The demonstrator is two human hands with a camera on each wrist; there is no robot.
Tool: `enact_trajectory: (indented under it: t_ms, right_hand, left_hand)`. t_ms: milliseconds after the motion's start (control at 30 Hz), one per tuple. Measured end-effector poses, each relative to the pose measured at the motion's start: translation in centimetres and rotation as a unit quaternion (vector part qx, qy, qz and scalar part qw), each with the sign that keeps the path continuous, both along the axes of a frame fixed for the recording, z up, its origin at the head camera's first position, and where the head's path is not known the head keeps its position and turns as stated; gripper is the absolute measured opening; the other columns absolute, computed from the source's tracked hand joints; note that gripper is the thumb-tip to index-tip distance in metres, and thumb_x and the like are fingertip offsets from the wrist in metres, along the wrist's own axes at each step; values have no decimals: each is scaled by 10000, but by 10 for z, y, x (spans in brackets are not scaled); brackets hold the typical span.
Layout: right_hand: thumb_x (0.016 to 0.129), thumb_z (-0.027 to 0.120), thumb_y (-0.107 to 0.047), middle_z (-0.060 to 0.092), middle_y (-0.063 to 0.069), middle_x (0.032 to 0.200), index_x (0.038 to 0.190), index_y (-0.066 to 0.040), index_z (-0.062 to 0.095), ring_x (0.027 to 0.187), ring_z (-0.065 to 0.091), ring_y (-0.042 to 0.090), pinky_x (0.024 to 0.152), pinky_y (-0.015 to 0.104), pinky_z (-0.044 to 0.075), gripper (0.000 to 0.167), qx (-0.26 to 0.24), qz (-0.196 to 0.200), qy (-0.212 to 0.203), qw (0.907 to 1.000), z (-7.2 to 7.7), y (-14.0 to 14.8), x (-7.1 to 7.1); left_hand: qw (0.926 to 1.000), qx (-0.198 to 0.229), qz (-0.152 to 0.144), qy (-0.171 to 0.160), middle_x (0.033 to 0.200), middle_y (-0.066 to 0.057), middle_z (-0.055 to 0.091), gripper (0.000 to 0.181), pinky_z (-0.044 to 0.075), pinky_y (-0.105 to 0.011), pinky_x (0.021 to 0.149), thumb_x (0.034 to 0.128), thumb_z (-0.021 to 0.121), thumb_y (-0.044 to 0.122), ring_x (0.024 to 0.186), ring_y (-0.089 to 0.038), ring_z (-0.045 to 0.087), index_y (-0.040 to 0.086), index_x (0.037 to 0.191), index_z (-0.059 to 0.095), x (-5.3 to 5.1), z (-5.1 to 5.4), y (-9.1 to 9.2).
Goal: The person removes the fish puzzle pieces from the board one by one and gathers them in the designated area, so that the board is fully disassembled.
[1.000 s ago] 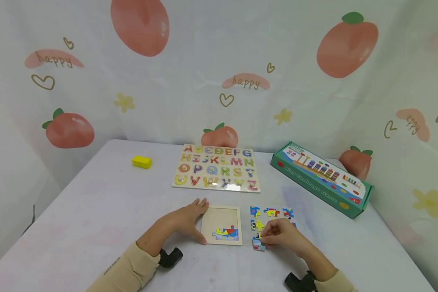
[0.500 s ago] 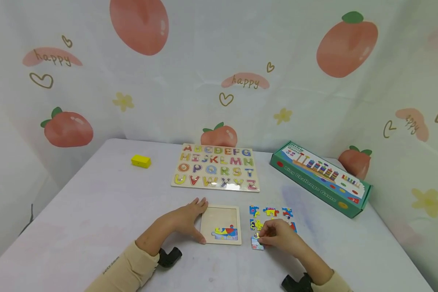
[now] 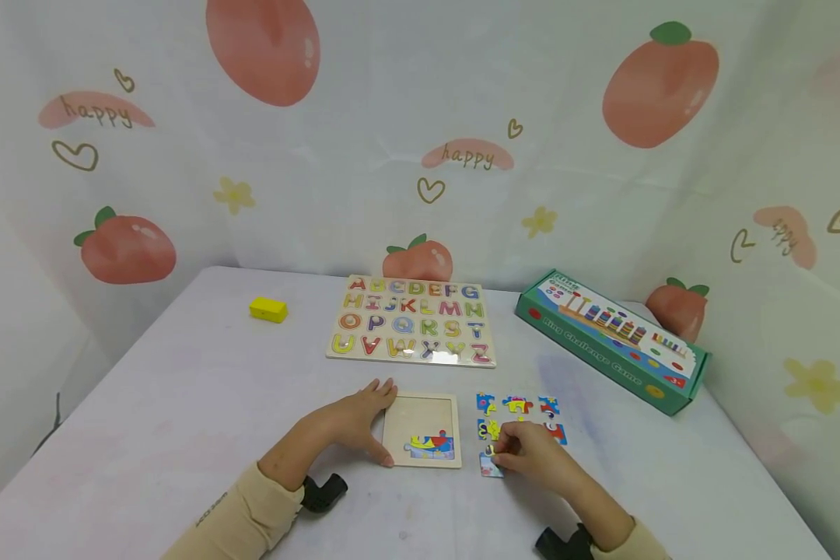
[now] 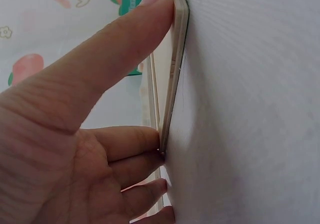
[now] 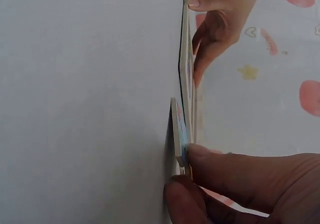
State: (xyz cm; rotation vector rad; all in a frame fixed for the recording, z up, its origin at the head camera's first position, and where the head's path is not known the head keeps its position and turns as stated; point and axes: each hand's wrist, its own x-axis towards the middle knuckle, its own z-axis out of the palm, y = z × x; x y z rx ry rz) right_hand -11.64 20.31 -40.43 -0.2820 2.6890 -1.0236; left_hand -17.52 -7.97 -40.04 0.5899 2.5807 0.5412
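Observation:
My left hand (image 3: pixel 353 420) is spread along the left side of a square wooden puzzle tray (image 3: pixel 457 416). In the left wrist view its thumb (image 4: pixel 145 22) rests on the tray's rim, and the other fingertips touch its edge. Joined jigsaw pieces (image 3: pixel 431 447) fill the tray's lower right part. Right of the tray, my right hand (image 3: pixel 532 455) pinches a light-blue puzzle piece (image 3: pixel 489 466) between thumb and fingers. The right wrist view shows that puzzle piece (image 5: pixel 177 129) tilted, one side raised off the table. Loose puzzle pieces (image 3: pixel 517 404) lie just beyond, some hidden by this hand.
An alphabet board (image 3: pixel 413 320) lies behind the tray. A green game box (image 3: pixel 612 342) stands at the back right, and a yellow block (image 3: pixel 268 309) sits at the back left. A patterned cloth (image 3: pixel 364 117) hangs behind the table.
My right hand has shifted slightly left, its fingers now nearer the light-blue piece's middle, uncovering more of the red piece at right. My left hand stays at the tray. The view has drifted slightly.

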Motion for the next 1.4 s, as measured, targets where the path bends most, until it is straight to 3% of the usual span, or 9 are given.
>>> enact_trajectory:
  t_ms: [267,667,967,1133,1400]
  right_hand:
    - [772,728,-56,557,-34,681,730,-80,595,649,477,107,531,175,416,141,620,-180,248,9976,3,-11,4]
    - [749,753,-66,504,-18,690,722,-101,620,659,453,112,557,180,430,139,1158,-321,294,9923,3,-18,3]
    - [750,755,-84,556,-37,716,757,-86,623,680,487,108,565,171,445,131,663,57,429,9969,2,-10,5]
    - [700,805,-146,567,-25,732,784,-75,625,696,506,122,577,171,467,211,269,155,168,9994,3,-5,4]
    - [687,814,-151,590,-16,759,821,-62,641,717,537,119,626,204,523,236,239,161,10,9996,4,-3,4]
  left_hand:
    - [10000,16,-18,26,1556,-86,210,1077,246,-520,1127,597,855,411,1450,-296,132,71,1458,303,1,2,-1]
    - [10000,20,17,-21,1558,-89,200,1077,237,-519,1132,601,852,413,1451,-298,123,72,1459,298,1,1,-3]
    - [9999,99,-34,-11,1556,-89,208,1069,240,-521,1130,601,853,406,1450,-301,126,62,1454,308,2,0,-3]
    - [9999,125,-29,-15,1557,-85,208,1069,239,-518,1131,597,855,405,1451,-295,124,62,1452,313,3,1,-3]
    - [10000,89,-31,-2,1557,-86,209,1083,252,-515,1127,588,855,418,1450,-296,132,65,1454,310,3,3,-1]
